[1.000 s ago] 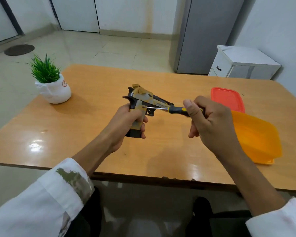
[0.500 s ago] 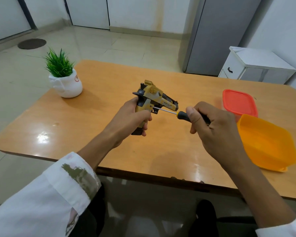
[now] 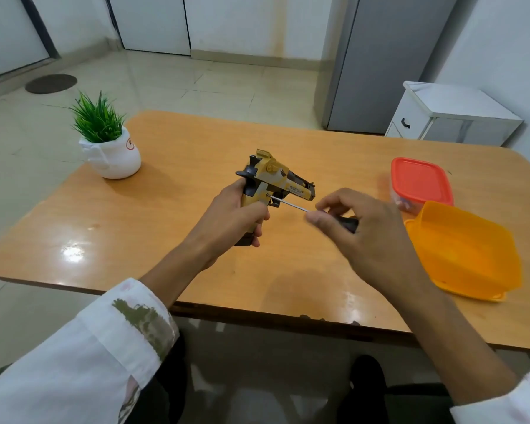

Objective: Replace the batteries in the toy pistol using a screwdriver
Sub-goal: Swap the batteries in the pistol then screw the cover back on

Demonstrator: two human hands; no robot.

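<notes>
Head view: right hand (image 3: 367, 231) presses screwdriver (image 3: 291, 205) into toy pistol (image 3: 273, 186)

Wood-look table (image 3: 166, 240) is glossy and throws glare back at me, toy pistol (image 3: 274, 182) looks like matt plastic, screwdriver (image 3: 288, 204) shaft is shiny metal, my sleeve (image 3: 89, 356) is soft white cloth.

Bare table (image 3: 172, 228) open between potted plant (image 3: 109, 142) at far left and hands, orange container (image 3: 465, 252) and red-lidded box (image 3: 421, 183) crowding the right side
</notes>
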